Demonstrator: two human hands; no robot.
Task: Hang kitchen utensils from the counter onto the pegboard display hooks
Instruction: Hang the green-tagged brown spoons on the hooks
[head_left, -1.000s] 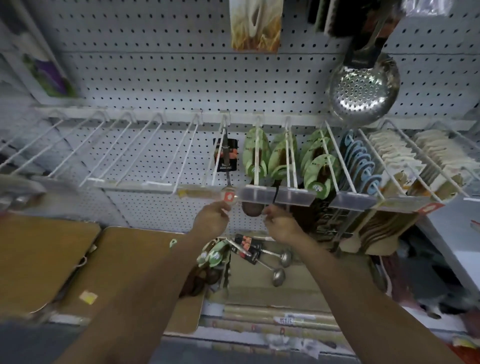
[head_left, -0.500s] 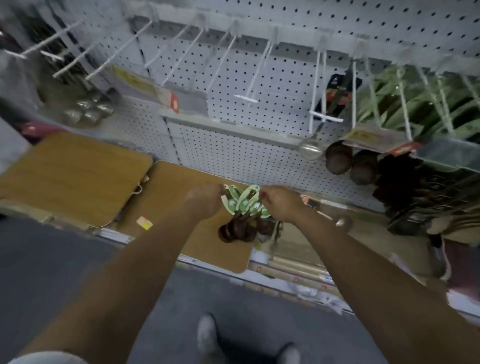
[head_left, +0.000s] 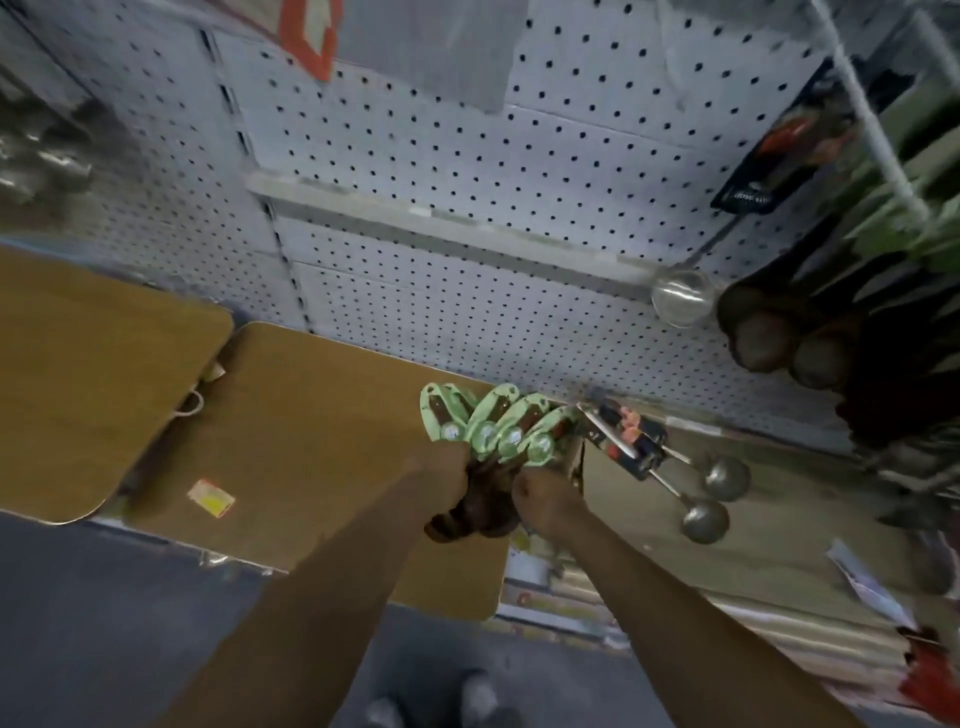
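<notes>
1. Gripping from both sides, the left hand (head_left: 447, 467) and the right hand (head_left: 540, 493) are seen closed together around one bundle of dark wooden spoons (head_left: 467, 514); each grip is pressed tight on the handles, with the spoon bowls sticking out below the fists.
2. The green card tags (head_left: 488, 426) of the bundle are fanned out above the knuckles, pointed toward the pegboard (head_left: 467, 130).
3. The bundle is held low, over the far edge of the worktop (head_left: 779, 519), well below the hooks.
4. Just right of the right hand, two metal ladles (head_left: 711, 499) with black and red card sleeves are laid on the worktop, their round bowls toward the near edge.
5. To the left, two flat wooden boards (head_left: 311, 441) with rounded corners are laid side by side; a small yellow label is stuck on the nearer one.
6. At the upper right, a shiny steel ladle (head_left: 683, 299) is hung against the pegboard, beside a cluster of hanging dark wooden spoons (head_left: 769, 343) with green tags above them.
7. A white wire hook (head_left: 872, 119) is seen blurred at the upper right corner.
8. The pegboard is white, matt and evenly dotted with small round holes.
9. Shoe tips are visible on the dark floor (head_left: 104, 623) below.
</notes>
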